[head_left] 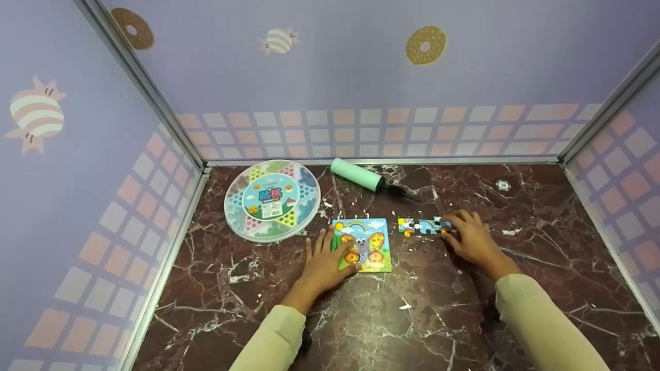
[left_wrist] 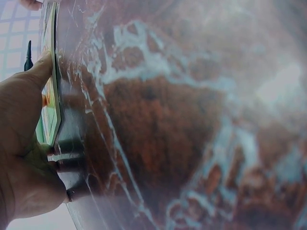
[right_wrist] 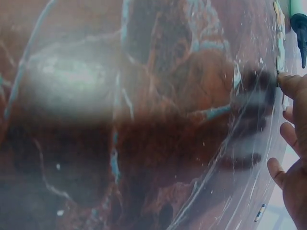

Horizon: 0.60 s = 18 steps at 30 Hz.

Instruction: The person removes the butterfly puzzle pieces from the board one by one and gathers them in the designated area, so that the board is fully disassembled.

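A square butterfly jigsaw puzzle (head_left: pixel 379 242) lies flat on the marbled table. My left hand (head_left: pixel 322 263) rests on its left side with fingers spread, the thumb along the lower edge; in the left wrist view the left hand (left_wrist: pixel 24 129) is at the board's edge (left_wrist: pixel 56 96). To the right of the board is a short row of jigsaw pieces (head_left: pixel 426 226), with blue sky and rainbow parts. At the right end of that row my right hand (head_left: pixel 474 239) pinches a jigsaw piece (head_left: pixel 444 225) between thumb and fingers. The right wrist view shows the right thumb (right_wrist: pixel 290 85) against the pieces' edge.
A round Chinese checkers box (head_left: pixel 237 216) lies at the back left. Behind the puzzle lies a mint-green hand pump (head_left: pixel 358 175) with a black nozzle. A small round chip (head_left: pixel 502 185) sits at the back right. Patterned walls (head_left: pixel 361 77) enclose the table on three sides.
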Available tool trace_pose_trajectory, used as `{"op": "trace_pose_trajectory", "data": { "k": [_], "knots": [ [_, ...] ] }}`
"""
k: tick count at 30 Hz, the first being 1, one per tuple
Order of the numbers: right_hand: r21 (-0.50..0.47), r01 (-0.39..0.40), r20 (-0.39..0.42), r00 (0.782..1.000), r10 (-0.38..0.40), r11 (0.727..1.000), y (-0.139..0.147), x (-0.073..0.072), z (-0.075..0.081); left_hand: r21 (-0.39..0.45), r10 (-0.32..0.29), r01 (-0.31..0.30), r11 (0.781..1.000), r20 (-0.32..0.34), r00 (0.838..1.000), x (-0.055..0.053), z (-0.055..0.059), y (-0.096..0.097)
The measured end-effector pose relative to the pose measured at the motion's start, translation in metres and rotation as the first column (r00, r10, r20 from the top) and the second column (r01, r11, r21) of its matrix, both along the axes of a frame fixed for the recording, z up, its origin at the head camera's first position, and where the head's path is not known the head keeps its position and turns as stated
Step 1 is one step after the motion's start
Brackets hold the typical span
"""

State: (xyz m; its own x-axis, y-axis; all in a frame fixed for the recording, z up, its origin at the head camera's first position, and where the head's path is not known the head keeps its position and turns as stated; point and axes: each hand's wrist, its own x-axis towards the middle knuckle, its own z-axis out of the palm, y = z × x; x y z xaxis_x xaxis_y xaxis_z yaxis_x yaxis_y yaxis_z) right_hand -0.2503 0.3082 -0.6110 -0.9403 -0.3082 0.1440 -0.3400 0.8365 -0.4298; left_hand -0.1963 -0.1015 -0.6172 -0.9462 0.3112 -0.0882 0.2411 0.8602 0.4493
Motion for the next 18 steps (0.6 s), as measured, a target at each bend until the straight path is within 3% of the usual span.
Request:
{"op": "trace_pose_trajectory", "data": {
  "k": [18],
  "knots": [
    [0.023,0.033,0.065,0.997,-0.034,0.999,0.016,0.0,-0.001,-0.019,0.003,-0.003,1.0,0.003,1.0,0.0,0.0,0.001]
  ]
}}
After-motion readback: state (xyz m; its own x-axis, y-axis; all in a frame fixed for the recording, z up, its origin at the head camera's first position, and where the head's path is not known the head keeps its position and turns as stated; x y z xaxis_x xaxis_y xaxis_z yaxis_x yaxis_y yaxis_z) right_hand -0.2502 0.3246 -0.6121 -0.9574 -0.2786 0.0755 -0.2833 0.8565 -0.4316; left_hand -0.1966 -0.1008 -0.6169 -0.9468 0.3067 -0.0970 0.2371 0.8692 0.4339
